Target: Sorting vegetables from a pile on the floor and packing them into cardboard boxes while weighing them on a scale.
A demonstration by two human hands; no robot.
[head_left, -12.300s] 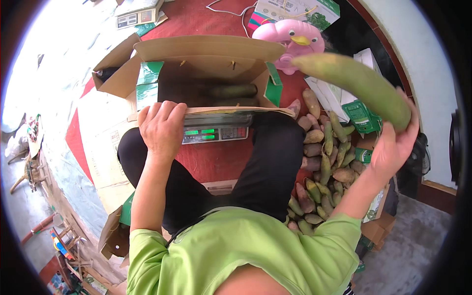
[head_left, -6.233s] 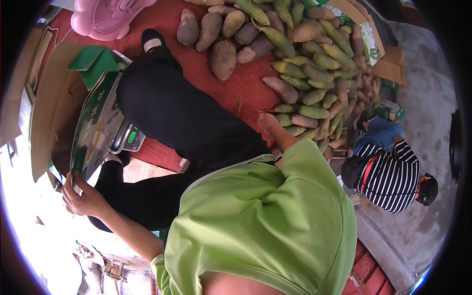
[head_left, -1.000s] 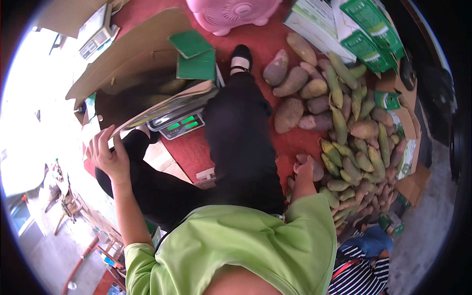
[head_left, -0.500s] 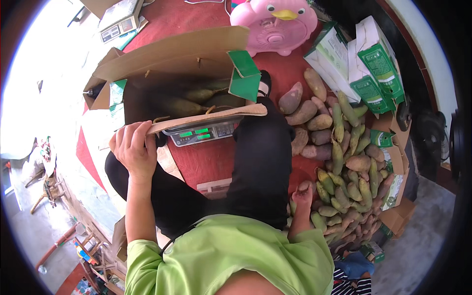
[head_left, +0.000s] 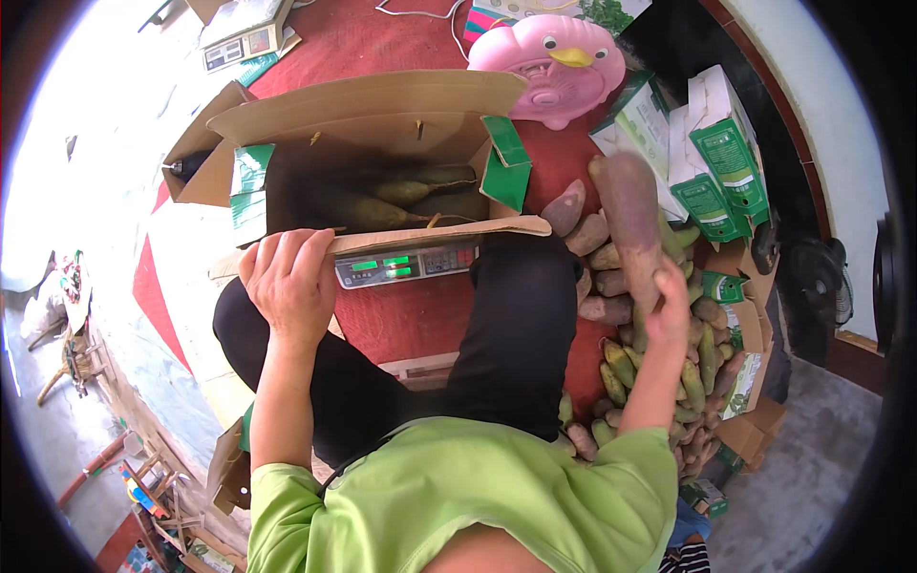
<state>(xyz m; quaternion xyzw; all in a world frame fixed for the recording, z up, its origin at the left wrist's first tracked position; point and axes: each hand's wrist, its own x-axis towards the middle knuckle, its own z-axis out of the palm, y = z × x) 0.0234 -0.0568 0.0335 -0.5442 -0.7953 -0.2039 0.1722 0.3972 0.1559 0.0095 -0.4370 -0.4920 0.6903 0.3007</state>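
Note:
My left hand (head_left: 289, 285) grips the near flap (head_left: 439, 234) of an open cardboard box (head_left: 363, 100), fingers over its left end. Inside the box lie several long green radishes (head_left: 406, 191); its left side is in shadow. Beneath the box shows a digital scale (head_left: 406, 265) with lit green displays. On my right, a long thick radish (head_left: 629, 201), purple fading to green, stands raised above the pile, and my right hand (head_left: 671, 306) holds it by its lower part. The pile of green and purple radishes (head_left: 707, 358) spreads under and around that hand.
A pink duck-faced fan (head_left: 544, 72) stands beyond the box. White and green cartons (head_left: 721, 153) stand at the far right, near a black fan (head_left: 826, 277). A second scale (head_left: 244, 38) sits at the far left. Red cloth (head_left: 382, 325) covers the floor between my legs.
My right hand has moved forward from the near side of the pile and now holds up a long radish. The left hand stays on the box flap. The view has shifted slightly.

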